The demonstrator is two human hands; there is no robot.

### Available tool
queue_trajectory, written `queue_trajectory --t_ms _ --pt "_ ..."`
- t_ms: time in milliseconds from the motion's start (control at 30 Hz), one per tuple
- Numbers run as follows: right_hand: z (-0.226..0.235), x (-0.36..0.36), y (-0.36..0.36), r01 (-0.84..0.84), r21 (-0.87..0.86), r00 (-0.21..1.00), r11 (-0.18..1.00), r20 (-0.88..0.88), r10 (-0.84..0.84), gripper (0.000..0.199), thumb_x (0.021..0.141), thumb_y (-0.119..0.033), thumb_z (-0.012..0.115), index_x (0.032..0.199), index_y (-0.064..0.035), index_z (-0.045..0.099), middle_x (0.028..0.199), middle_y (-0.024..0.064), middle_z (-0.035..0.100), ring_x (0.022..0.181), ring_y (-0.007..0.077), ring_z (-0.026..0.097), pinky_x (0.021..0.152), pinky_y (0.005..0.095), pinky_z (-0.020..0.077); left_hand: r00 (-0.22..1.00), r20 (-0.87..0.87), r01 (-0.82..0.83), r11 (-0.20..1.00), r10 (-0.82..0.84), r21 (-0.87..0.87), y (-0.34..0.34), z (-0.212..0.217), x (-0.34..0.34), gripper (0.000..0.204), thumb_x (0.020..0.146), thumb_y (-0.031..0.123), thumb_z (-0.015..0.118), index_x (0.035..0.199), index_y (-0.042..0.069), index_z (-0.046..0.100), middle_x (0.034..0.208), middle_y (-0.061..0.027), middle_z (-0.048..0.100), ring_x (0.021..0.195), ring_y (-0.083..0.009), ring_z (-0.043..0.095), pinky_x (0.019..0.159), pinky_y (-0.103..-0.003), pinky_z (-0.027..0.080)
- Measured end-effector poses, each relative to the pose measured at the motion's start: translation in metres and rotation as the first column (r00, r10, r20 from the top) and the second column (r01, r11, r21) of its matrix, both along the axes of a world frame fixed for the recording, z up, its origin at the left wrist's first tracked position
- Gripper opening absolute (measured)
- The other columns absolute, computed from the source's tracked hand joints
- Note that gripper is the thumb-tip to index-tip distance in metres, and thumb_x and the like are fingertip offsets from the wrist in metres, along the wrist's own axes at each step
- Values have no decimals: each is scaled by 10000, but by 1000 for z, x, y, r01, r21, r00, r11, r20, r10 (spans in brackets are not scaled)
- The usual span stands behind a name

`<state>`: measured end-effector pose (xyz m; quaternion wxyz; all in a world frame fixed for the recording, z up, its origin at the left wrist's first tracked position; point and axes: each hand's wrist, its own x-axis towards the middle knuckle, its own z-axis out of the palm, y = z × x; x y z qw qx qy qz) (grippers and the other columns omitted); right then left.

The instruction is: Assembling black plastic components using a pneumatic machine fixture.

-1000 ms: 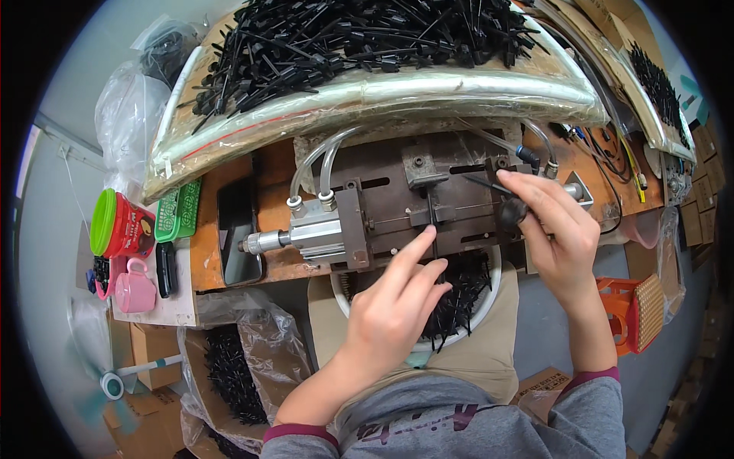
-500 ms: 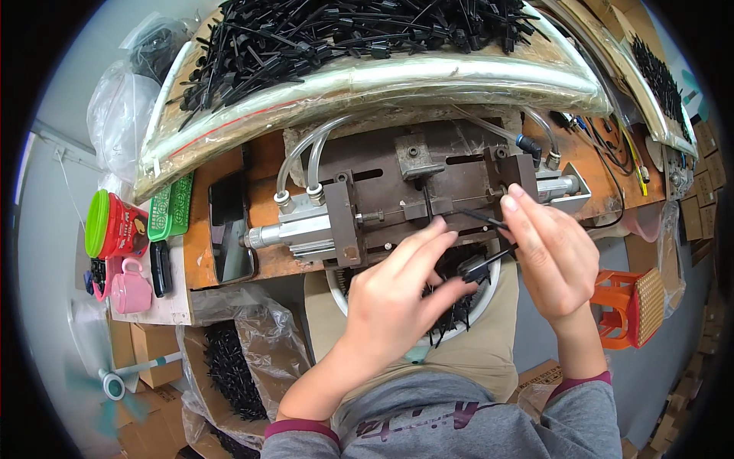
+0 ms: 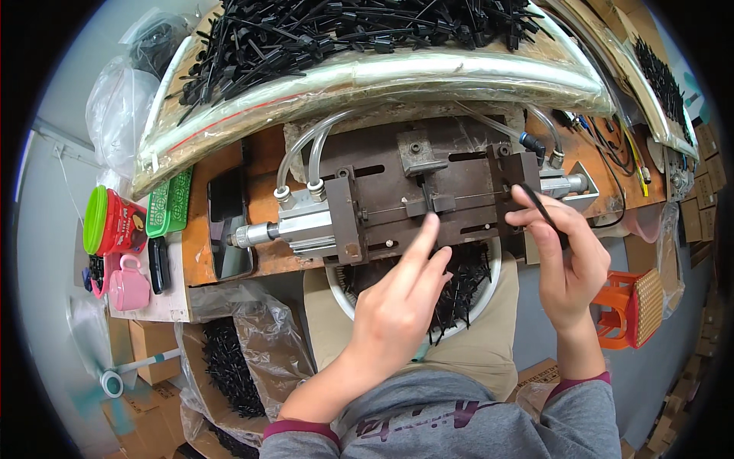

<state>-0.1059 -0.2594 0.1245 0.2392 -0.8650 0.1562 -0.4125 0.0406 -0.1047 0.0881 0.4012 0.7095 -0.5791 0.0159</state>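
At the right edge of the metal jig [image 3: 428, 191], my right hand [image 3: 562, 264] pinches one black plastic tie [image 3: 544, 216] between thumb and forefinger, the other fingers loosely curled. The tie runs slantwise up and left from the pinch, its free tip close to the jig's right-hand block; I cannot tell whether the tip touches the metal.

My left hand [image 3: 397, 306] holds nothing. Fingers are stretched and held close together, index tip resting on or just over the lower edge of the jig's centre plate, near the small clamp piece in the middle. Contact itself is not clear from this angle.

Note on technique, as judgement: keep the pinch low on the tie so the tip stays stiff, bring it in level with the thin rod that crosses the plate, and keep the left fingertips off the sliding block beside the pneumatic cylinder [image 3: 294, 226].

Directly below the jig, between my forearms and on my lap, sits a white bowl [image 3: 495, 268] with more black ties inside. Above the jig, a long tray wrapped in clear film [image 3: 367, 76] carries a large heap of the same ties. Further left: a dark phone [image 3: 228, 222] lying flat, a green basket [image 3: 170, 203], a pink mug [image 3: 126, 284]. To the right, an orange basket [image 3: 633, 306].
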Motion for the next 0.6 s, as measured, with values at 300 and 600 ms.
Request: queue_trajectory --t_ms 300,600 --pt "28 0 16 10 446 997 895 -69 23 196 978 -85 631 1089 20 754 879 10 529 796 89 463 722 223 401 943 332 -70 986 15 154 -11 7 4 329 742 145 820 1038 28 737 1275 -103 698 704 -169 696 614 -287 544" --pt "27 32 5 -210 900 953 381 102 285 179 948 -128 724 1021 30 681 797 57 705 651 64 650 530 186 466 991 -35 115 952 -130 -284 -10 33 9 373 720 16 856 1075 2 741 1083 -164 734 911 -252 734 790 -337 603"
